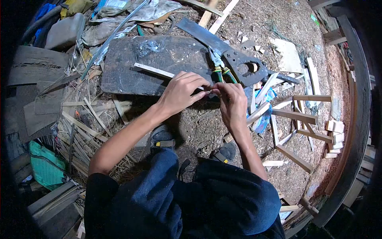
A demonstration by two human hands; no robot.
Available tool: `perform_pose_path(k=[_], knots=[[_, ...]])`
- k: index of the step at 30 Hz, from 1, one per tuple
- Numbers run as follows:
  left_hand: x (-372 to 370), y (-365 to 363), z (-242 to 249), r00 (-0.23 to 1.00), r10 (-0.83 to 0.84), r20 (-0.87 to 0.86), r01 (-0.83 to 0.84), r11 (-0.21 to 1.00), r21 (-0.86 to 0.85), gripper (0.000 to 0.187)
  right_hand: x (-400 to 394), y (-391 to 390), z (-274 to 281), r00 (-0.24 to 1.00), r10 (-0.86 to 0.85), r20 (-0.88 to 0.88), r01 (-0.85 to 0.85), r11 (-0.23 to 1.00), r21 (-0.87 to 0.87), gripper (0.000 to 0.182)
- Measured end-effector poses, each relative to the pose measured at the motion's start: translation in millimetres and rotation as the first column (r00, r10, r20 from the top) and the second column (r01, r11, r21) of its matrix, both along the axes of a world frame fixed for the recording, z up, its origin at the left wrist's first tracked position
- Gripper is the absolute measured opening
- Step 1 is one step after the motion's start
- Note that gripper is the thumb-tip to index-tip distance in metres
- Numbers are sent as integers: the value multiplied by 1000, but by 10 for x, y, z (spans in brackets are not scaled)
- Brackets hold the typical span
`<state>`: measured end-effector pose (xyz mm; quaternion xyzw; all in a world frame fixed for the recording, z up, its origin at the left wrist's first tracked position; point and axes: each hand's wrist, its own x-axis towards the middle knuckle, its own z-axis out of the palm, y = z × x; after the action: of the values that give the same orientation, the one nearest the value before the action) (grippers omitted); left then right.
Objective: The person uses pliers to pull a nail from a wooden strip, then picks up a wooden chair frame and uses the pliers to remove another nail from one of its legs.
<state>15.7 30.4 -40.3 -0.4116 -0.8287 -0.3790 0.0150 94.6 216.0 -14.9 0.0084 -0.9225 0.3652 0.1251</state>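
A thin pale wooden strip (153,71) runs over the dark board and passes under my left hand (184,89). The fingers of that hand are closed round its near end. My right hand (231,99) meets it fingertip to fingertip, pinched closed; whatever sits between those fingers is too small to make out. Just beyond the right hand lie pliers (216,59) with green and yellow handles, jaws pointing away. Beside them a handsaw (205,35) rests across the board's right end, its black handle (246,67) toward the right.
The worn dark board (119,59) stands low in front of my knees. A small wooden frame with legs (296,115) is on the right, near stacked wood blocks (335,135). Loose sticks (85,127) pile up at left. Wood shavings cover the ground; a long beam (356,119) borders the right.
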Motion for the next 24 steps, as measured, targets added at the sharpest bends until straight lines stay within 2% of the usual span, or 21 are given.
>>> perform_pose_path(k=[2,4,5,7,8,11,16,20,22,24], knots=[[-1,2,17,1000,-7,11,7,1000,-1,29,4,42,75,1000,5,23,-6,999,53,14],[1,2,21,1000,-15,21,15,1000,1,27,-2,95,108,987,57,149,-71,993,94,12],[9,1,28,1000,-16,23,16,1000,1,27,-8,86,104,987,56,151,-70,993,95,12],[22,18,61,1000,1,17,-1,1000,-4,25,-27,48,100,998,-35,47,35,999,-10,10],[27,26,44,1000,-2,16,2,1000,-2,25,-33,23,103,996,-66,51,68,997,-32,10],[35,25,-31,999,6,-35,-4,998,57,21,-37,-3,95,998,-63,-7,63,997,41,10],[49,38,21,999,-28,45,26,998,57,12,-9,20,50,993,-116,20,116,993,-26,12],[31,39,22,999,-50,18,49,998,29,14,5,1,62,988,-151,28,152,988,-16,12],[44,46,16,991,38,131,-46,997,64,20,1,-27,40,990,-142,13,142,990,-3,12],[44,40,19,992,46,118,-51,998,40,22,-1,-29,-4,993,-115,-5,115,993,7,12]])
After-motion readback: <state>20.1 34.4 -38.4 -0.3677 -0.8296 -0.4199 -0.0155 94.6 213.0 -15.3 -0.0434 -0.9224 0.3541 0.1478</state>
